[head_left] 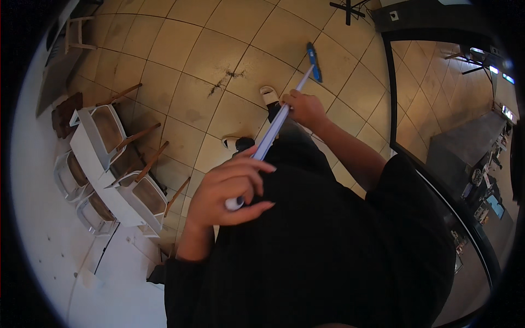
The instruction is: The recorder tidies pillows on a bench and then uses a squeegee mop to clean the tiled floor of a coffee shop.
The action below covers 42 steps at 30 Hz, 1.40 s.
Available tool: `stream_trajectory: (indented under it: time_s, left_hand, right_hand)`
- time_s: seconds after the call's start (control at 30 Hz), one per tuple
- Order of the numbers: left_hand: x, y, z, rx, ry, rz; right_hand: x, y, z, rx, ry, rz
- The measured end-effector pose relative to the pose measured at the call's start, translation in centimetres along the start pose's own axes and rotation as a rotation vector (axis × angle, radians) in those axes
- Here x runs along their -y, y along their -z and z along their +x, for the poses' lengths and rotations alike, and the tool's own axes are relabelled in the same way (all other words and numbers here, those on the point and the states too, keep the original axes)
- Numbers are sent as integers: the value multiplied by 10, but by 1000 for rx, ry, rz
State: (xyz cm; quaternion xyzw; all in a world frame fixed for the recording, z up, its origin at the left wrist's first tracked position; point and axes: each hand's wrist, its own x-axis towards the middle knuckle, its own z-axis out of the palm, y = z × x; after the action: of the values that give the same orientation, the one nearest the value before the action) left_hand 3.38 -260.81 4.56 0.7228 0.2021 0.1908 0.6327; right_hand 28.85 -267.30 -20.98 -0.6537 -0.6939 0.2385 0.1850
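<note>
A broom with a pale lilac handle [268,134] and a blue head [311,57] slants across the view, its bristles on the tiled floor. My right hand [307,111] is closed around the middle of the handle. Near the handle's upper end, my left hand [227,188] curls loosely over it, with thumb and fingertips sticking out. The white end of the handle pokes out between thumb and fingers. Left of the broom head, a scatter of dark dirt [225,81] lies on the tiles.
My feet in light slippers [268,95] stand close to the handle. At left, several chairs [142,198] are upturned on a white table [90,147]. A dark-framed glass panel [394,93] stands along the right, with a cluttered counter behind. A black stand base [348,10] sits at the far edge.
</note>
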Motion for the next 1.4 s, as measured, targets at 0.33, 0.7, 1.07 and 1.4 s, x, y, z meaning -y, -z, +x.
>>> stream_trajectory:
  time_s: [0.33, 0.7, 1.07, 1.4]
  left_hand:
    - [136, -128, 139, 269, -27, -185]
    - [150, -113, 205, -16, 178, -173]
    - [41, -20, 54, -194, 303, 212]
    - [-19, -1, -62, -587, 296, -1]
  right_hand:
    - [-187, 25, -77, -70, -499, -176]
    - [-311, -11, 10, -73, -625, 132]
    - [-71, -97, 114, 167, -287, 298]
    - [59, -74, 94, 439, -9, 337]
